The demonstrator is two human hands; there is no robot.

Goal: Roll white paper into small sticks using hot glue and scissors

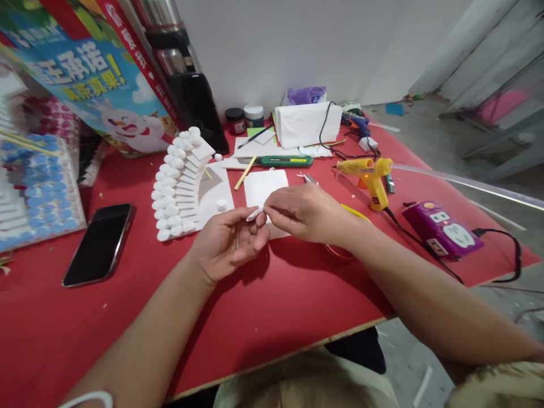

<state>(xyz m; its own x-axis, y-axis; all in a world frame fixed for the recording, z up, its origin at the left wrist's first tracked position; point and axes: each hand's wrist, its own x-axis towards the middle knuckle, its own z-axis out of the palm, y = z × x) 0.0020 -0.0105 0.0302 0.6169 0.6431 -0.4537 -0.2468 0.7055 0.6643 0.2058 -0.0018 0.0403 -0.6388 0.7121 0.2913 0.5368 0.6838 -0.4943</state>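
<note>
The left hand pinches a small white piece between thumb and finger, other fingers loosely curled; the right hand has its fingertips closed on the other end, near a white card. Leftward, a box reads "真茶真果!" in yellow.

Small, slim white piece, partly covered, held at a slant above the red table
</note>
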